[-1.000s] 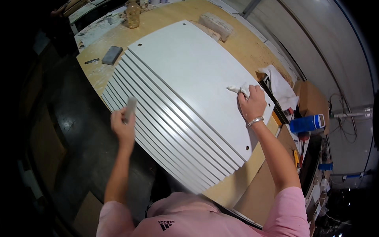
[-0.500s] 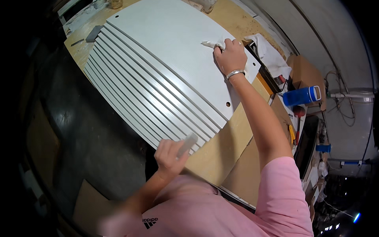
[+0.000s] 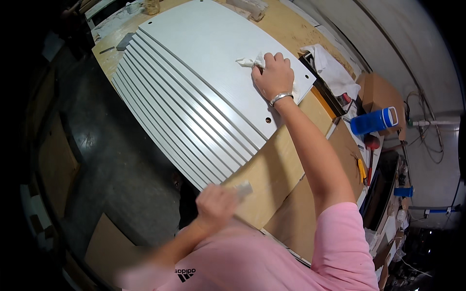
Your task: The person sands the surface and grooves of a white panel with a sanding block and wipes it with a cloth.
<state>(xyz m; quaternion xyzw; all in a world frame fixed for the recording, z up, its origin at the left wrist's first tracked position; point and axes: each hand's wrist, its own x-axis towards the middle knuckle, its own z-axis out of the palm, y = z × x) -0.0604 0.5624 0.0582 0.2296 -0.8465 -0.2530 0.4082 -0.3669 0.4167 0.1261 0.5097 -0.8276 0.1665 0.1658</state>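
White curved panels (image 3: 208,53) lie overlapped on the workbench, their near-left edges fanned out in parallel steps. My right hand (image 3: 275,77) is closed on a crumpled white cloth (image 3: 248,62), pressed against the top panel near its right side. At the near corner of the panels, my left hand (image 3: 215,206) grips a small pale grey block (image 3: 243,190), blurred by motion. The block is just off the panels' near end, over the bare wood. Dark round holes show near the top panel's edges.
A second grey block (image 3: 124,41) rests at the panels' far-left corner. To the right are a white rag (image 3: 332,68), a blue bottle (image 3: 370,121), a cardboard box (image 3: 384,93), a red-headed tool (image 3: 372,142) and a yellow-handled tool (image 3: 361,170). Dark floor (image 3: 107,140) lies left of the bench (image 3: 262,191).
My left hand and its block have moved slightly right and nearer me, off the panels' edge. The right hand with the cloth has shifted a little left and nearer. The view has turned slightly.
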